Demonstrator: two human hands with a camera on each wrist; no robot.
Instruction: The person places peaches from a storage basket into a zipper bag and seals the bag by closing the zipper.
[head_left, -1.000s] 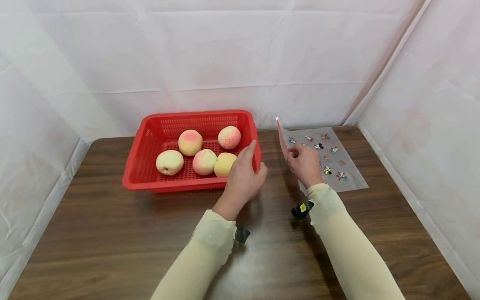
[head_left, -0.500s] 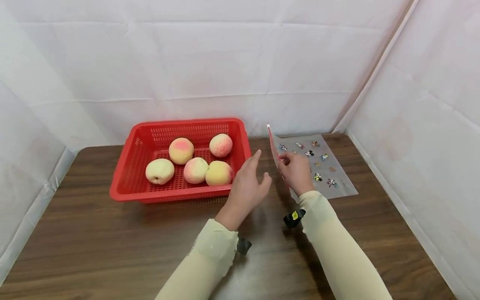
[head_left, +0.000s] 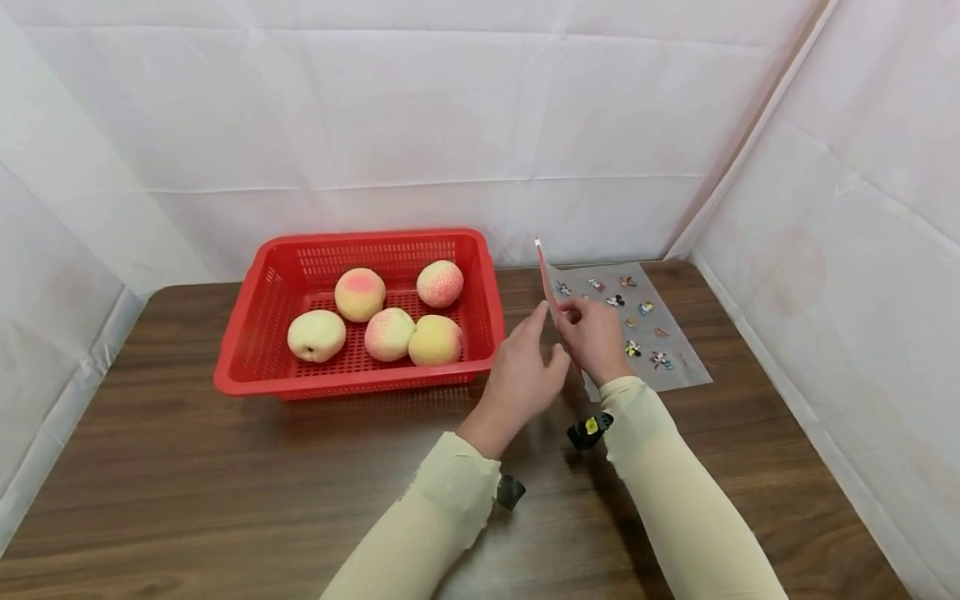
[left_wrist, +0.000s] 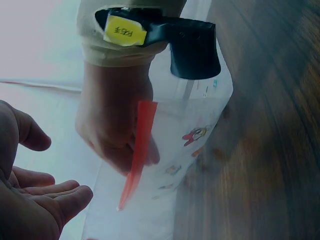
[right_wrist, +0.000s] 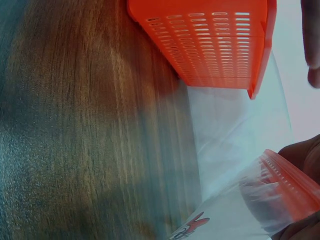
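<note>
on the brown wood-grain table, the red slotted plastic basket sits left of the translucent, cartoon-printed plastic zip bag, which lies by the far right corner. the right hand pinches the bag's red strip, seemingly to keep that edge raised; the left hand, fingers loosely spread, is just beside it, contact unclear. five round, pink-and-yellow peaches rest in the basket, whose walls likely stop them rolling.

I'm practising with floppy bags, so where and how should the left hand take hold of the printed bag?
Probably by the red strip along the raised edge of the bag, from the left, where the basket sits. The strip stands up off the table, narrow enough to pinch, and the grip of the right hand comes from the other side.
</note>
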